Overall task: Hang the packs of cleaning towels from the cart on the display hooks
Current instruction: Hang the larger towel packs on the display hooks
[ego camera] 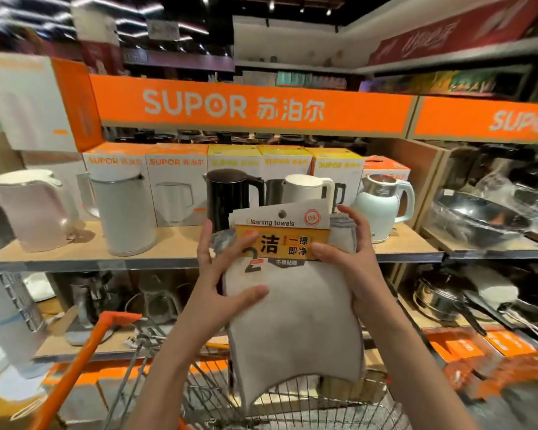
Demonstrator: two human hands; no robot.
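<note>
I see the pack of cleaning towels (pixel 288 293) held up over the wire cart (pixel 308 405), grey cloth hanging below its yellow header card (pixel 280 240). Left hand (pixel 221 287) grips the pack's left edge, thumb across the cloth. Right hand (pixel 348 262) pinches the card's right end, fingers curled behind. Behind: kettles (pixel 121 209) on the shelf (pixel 168 256) under an orange SUPOR banner (pixel 249 105); pans (pixel 479 212) to the right.
</note>
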